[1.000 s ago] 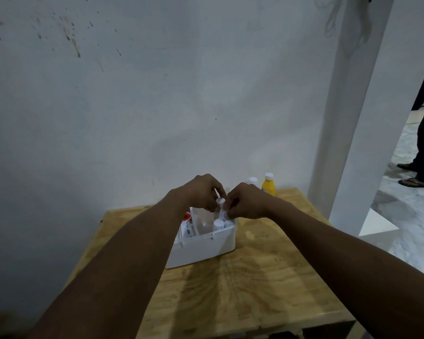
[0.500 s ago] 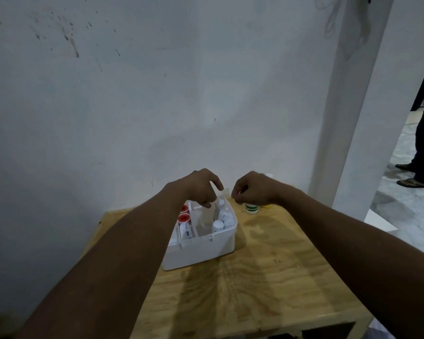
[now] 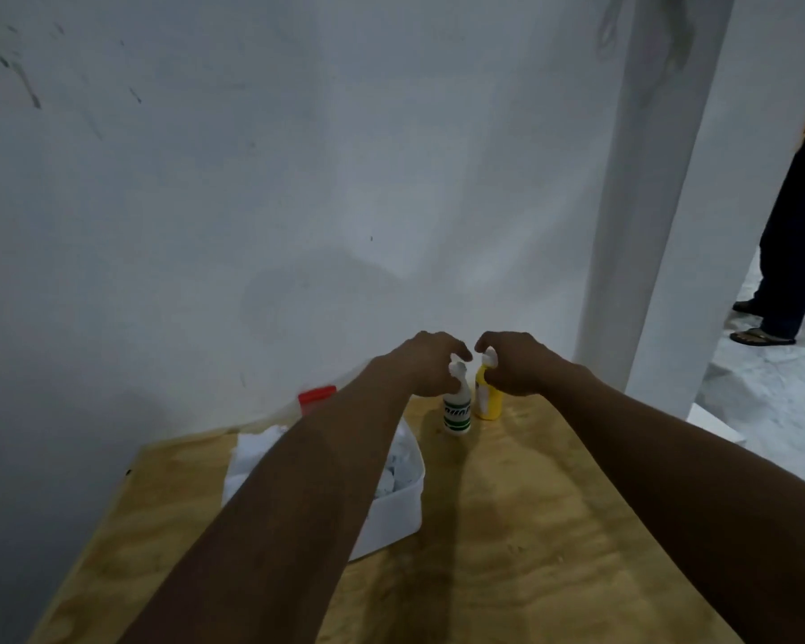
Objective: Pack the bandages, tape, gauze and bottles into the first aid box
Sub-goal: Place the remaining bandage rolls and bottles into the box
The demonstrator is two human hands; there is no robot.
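Since half a second ago, both our hands have left the first aid box point(image 3: 391, 513) and reached to the far edge of the wooden table point(image 3: 530, 527), where our left hand point(image 3: 426, 364) pinches the cap of the white bottle with green stripes point(image 3: 457, 413) and our right hand point(image 3: 514, 362) pinches the cap of the yellow bottle point(image 3: 490, 402). Both bottles stand upright, just beside each other and apart from the box, which sits partly under our left forearm with white items and something red-capped point(image 3: 317, 396) at its far side. Gripped only by their tops, we judge the bottles could swing, knock together or slip free on the way to the crowded box.

Two bottles point(image 3: 457, 413) stand right of the box point(image 3: 393, 513), on the table point(image 3: 507, 550).
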